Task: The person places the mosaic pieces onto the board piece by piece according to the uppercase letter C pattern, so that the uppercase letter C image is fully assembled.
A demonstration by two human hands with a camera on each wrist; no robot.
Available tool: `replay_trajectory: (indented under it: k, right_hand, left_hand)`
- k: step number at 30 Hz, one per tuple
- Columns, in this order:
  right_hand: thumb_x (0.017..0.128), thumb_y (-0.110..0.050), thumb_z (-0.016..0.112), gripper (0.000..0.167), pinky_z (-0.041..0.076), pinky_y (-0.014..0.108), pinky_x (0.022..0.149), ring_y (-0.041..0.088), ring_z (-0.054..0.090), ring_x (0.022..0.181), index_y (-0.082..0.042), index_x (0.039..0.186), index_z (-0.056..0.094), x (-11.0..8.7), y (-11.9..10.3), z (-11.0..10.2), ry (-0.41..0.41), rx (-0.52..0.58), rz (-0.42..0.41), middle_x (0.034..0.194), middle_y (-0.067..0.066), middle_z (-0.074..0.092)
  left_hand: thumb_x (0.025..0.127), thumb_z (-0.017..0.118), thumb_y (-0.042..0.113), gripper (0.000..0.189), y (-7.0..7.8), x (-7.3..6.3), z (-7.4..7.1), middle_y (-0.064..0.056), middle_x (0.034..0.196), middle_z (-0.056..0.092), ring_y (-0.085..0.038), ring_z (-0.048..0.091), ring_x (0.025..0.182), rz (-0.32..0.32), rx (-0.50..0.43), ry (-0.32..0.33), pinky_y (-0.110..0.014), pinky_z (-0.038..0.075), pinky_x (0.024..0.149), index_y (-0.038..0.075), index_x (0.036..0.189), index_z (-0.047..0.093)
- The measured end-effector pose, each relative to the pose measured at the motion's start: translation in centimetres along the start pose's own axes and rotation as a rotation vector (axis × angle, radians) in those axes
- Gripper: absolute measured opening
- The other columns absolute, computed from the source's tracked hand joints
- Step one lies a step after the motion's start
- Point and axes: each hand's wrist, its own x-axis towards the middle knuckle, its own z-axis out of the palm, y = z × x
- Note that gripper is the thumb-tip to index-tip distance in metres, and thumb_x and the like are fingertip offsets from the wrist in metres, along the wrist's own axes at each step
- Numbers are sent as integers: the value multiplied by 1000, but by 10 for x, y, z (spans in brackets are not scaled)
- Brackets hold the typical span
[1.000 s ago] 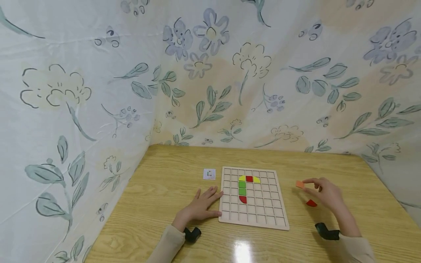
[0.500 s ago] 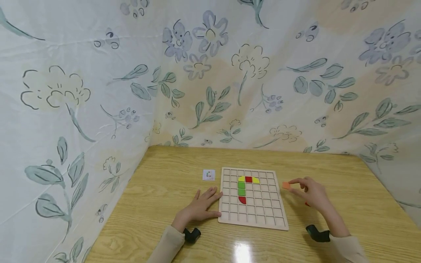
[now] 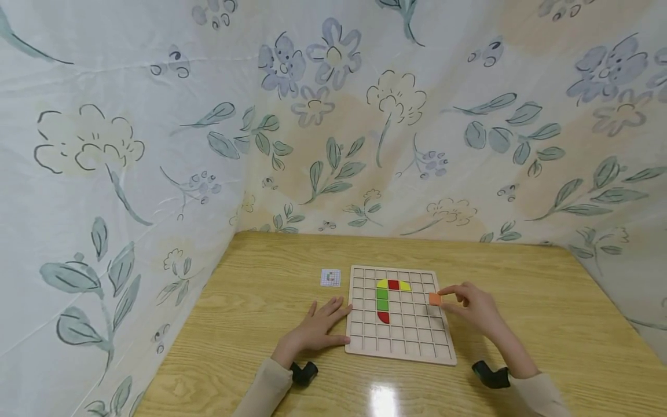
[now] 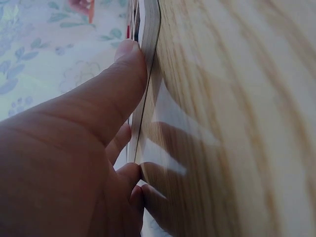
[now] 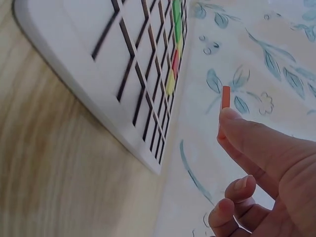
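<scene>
My right hand [image 3: 475, 307] pinches an orange square tile [image 3: 435, 299] between thumb and forefinger. In the head view that tile overlaps the right side of the wooden grid board [image 3: 417, 335]; the right wrist view shows it edge-on, up off the board. My left hand [image 3: 316, 328] lies with spread fingers against the board's left edge, its thumb [image 4: 129, 66] on the rim. Set in the grid are two green squares [image 3: 383, 299], a red square [image 3: 393, 285], two yellow curved tiles [image 3: 405, 286] and a red quarter-round tile [image 3: 383, 317].
A small card [image 3: 330, 277] printed with a coloured grid pattern lies left of the board on the wooden table [image 3: 281, 260]. Floral cloth [image 3: 333, 191] hangs along the back and sides. A black band part [image 3: 491, 375] sticks out at my right wrist.
My right hand has carried the orange tile leftward from the open table to over the board's right side. The loose red tile on the table is now hidden. My left hand stays put.
</scene>
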Motion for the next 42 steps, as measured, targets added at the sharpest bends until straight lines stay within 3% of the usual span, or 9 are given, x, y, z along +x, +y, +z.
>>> replay_trajectory:
  k: [14, 21, 27, 31, 42]
  right_hand:
    - [76, -23, 76, 21, 26, 21, 50, 9, 34, 62, -17, 96, 72, 2, -12, 26, -27, 33, -30, 70, -2, 44]
    - [77, -27, 76, 20, 25, 21, 50, 11, 35, 61, -19, 95, 71, 3, -21, 35, -83, 57, 7, 70, -1, 44]
    - [75, -25, 77, 19, 25, 20, 49, 8, 35, 59, -19, 92, 72, 4, -27, 42, -64, 36, -78, 69, -3, 46]
    - [73, -27, 78, 20, 26, 20, 50, 7, 35, 59, -20, 91, 72, 6, -32, 46, -78, 23, -90, 68, -4, 46]
    - [73, -28, 78, 18, 20, 30, 62, 9, 38, 63, -22, 89, 73, 7, -42, 57, -122, 16, -48, 68, -8, 45]
  left_hand:
    - [89, 53, 51, 73, -1, 1, 0, -7, 156, 13, -25, 7, 144, -11, -10, -4, -57, 0, 112, 22, 149, 23]
    - [89, 52, 52, 73, -2, 2, 0, -6, 156, 13, -24, 7, 144, -13, -15, -3, -57, 0, 112, 23, 149, 22]
    - [89, 52, 52, 72, -2, 3, 1, -6, 156, 13, -24, 6, 144, -13, -14, -5, -57, 0, 112, 24, 149, 22]
    - [89, 53, 49, 72, 0, 2, 0, -8, 156, 13, -27, 7, 143, -5, -16, 0, -58, 0, 111, 21, 149, 23]
    - [89, 53, 51, 72, 1, 1, -1, -6, 156, 12, -25, 6, 144, -16, -15, -5, -57, -1, 112, 22, 149, 23]
